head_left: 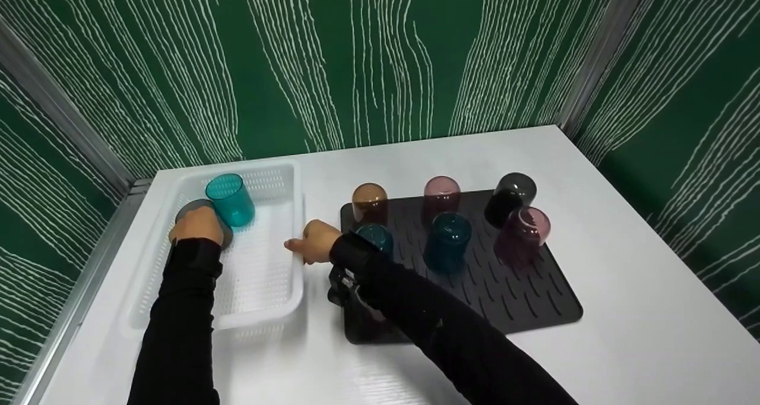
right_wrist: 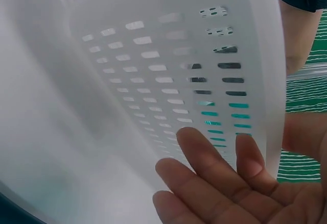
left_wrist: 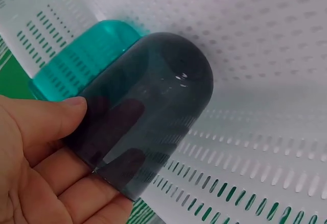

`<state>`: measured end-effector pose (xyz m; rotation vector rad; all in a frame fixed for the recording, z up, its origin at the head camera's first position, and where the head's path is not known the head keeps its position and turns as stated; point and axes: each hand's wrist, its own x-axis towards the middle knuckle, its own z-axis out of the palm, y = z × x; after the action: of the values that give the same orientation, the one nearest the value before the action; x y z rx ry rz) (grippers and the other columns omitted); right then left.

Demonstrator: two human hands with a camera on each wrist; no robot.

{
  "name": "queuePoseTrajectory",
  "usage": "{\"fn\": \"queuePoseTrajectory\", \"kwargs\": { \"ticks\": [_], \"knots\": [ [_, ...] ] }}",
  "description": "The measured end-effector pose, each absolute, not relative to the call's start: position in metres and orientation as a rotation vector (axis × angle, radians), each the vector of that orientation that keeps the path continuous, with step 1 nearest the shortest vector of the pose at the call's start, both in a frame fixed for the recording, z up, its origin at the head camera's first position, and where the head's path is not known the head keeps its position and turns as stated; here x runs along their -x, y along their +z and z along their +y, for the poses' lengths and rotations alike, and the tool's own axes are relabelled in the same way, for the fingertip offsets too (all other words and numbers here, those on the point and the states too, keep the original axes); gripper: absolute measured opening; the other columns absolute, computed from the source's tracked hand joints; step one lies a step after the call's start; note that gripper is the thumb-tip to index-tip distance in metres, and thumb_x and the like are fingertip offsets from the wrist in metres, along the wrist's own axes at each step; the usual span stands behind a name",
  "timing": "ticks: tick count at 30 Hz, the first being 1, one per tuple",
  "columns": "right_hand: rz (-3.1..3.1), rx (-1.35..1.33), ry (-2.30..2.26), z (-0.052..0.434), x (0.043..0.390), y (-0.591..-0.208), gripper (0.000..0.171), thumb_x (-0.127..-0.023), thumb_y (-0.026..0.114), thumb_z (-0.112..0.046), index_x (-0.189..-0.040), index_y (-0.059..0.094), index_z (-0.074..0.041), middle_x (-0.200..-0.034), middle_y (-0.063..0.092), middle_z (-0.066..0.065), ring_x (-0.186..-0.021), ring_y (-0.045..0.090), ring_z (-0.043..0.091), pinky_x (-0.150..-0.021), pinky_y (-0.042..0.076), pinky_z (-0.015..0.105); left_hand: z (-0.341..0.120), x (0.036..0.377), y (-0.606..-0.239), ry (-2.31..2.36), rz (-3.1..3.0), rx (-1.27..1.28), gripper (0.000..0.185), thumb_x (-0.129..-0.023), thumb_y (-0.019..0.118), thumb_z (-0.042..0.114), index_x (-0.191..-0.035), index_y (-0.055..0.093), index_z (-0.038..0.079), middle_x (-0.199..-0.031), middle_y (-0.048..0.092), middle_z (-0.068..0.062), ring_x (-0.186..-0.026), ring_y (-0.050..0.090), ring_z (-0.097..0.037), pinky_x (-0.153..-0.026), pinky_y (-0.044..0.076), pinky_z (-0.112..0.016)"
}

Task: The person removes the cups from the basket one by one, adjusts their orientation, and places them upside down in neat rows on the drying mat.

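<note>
A: Left side first?
B: I see the left hand (head_left: 196, 225) curled round a dark grey cup (left_wrist: 148, 112), upside down in the white basket (head_left: 261, 274), teal cup (head_left: 230, 199) touching it at 1 o'clock.
A: Right hand?
B: The right hand (head_left: 313, 241) has its fingers (right_wrist: 204, 168) flat against the basket's right wall, probably steadying it. Mat (head_left: 534, 292) with six inverted cups at 3 o'clock.

Inverted grey cup (left_wrist: 148, 112) in white basket (head_left: 267, 274)

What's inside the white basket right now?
The white basket holds a teal cup and a dark grey cup, gripped by the left hand. Floor beneath them is hidden.
</note>
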<state>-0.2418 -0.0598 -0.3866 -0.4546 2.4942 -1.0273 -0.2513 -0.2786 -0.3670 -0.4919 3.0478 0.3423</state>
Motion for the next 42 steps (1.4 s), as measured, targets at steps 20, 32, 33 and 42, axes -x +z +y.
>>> {"fn": "queuePoseTrajectory", "kwargs": {
  "ticks": [20, 32, 33, 42],
  "knots": [
    [2.546, 0.465, -1.007, -0.058, 0.240, -0.385, 0.047, -0.097, 0.060, -0.036, -0.056, 0.055, -0.014, -0.053, 0.054, -0.004, -0.056, 0.049, 0.008, -0.056, 0.036, 0.017, -0.251, 0.231, -0.353, 0.397, 3.245, 0.210, 0.030, -0.093, 0.042, 0.009, -0.104, 0.061, -0.012, -0.099, 0.064, -0.038, -0.092, 0.064, -0.053, -0.072, 0.051, -0.064],
    [2.622, 0.392, -1.108, -0.050, 0.235, -0.377, 0.065, -0.096, 0.054, -0.052, -0.129, 0.059, 0.003, -0.119, 0.069, 0.016, -0.110, 0.065, 0.025, -0.093, 0.051, 0.034, -0.218, 0.192, -0.326, 0.786, 3.468, 0.040, 0.032, -0.101, 0.050, 0.018, -0.115, 0.061, -0.009, -0.091, 0.066, -0.035, -0.078, 0.063, -0.052, -0.067, 0.047, -0.061],
    [2.595, 0.381, -1.182, -0.047, 0.235, -0.373, 0.070, -0.096, 0.053, -0.053, -0.139, 0.050, 0.003, -0.128, 0.064, 0.018, -0.117, 0.062, 0.027, -0.099, 0.049, 0.036, -0.215, 0.189, -0.324, 0.859, 3.485, 0.023, 0.030, -0.101, 0.051, 0.018, -0.111, 0.062, -0.008, -0.086, 0.065, -0.032, -0.074, 0.062, -0.050, -0.065, 0.046, -0.058],
    [2.231, 0.354, -1.922, -0.025, 0.226, -0.327, 0.065, -0.103, 0.044, -0.043, -0.150, 0.033, 0.000, -0.140, 0.051, 0.022, -0.127, 0.054, 0.031, -0.104, 0.047, 0.042, -0.182, 0.159, -0.311, 1.660, 3.385, -0.208, 0.020, -0.099, 0.058, 0.013, -0.106, 0.066, -0.004, -0.087, 0.075, -0.018, -0.071, 0.067, -0.026, -0.058, 0.035, -0.022]
  ]
}}
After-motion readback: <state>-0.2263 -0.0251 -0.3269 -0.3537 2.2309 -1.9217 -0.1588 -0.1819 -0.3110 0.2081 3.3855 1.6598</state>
